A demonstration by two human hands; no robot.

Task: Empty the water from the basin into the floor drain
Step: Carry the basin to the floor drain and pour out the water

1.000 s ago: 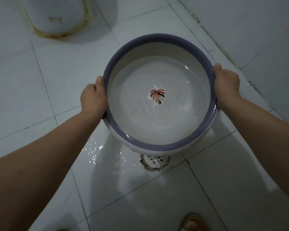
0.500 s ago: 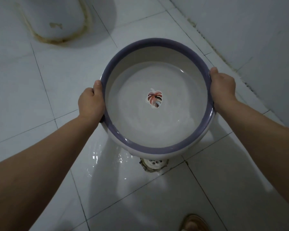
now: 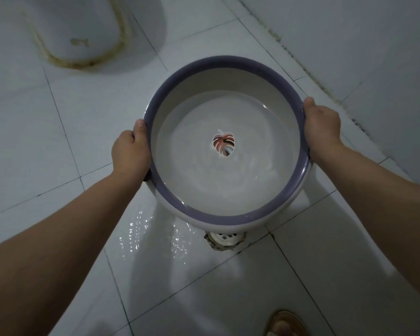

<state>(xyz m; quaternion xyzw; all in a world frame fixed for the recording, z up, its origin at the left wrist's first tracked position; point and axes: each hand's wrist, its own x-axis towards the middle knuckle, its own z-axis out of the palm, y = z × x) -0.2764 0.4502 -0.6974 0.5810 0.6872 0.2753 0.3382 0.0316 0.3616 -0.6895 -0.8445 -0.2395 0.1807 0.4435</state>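
A round white basin point(image 3: 228, 215) with a purple rim and a leaf picture on its bottom is held above the tiled floor, tilted toward me. Rippling water lies in it, pooled against the near wall. My left hand point(image 3: 131, 151) grips the rim on the left side, thumb over the edge. My right hand point(image 3: 321, 128) grips the rim on the right. The round floor drain point(image 3: 224, 238) shows just below the basin's near edge, partly hidden by it. Water glistens on the tile point(image 3: 141, 234) left of the drain.
A toilet base point(image 3: 75, 32) with a stained seam stands at the upper left. A tiled wall point(image 3: 374, 44) runs along the right, with a dark grout line at its foot. A sandalled foot point(image 3: 285, 323) is at the bottom edge.
The basin has stayed in both hands over the drain with only small shifts. The wet patch on the floor left of the drain has spread and its ripples are livelier.
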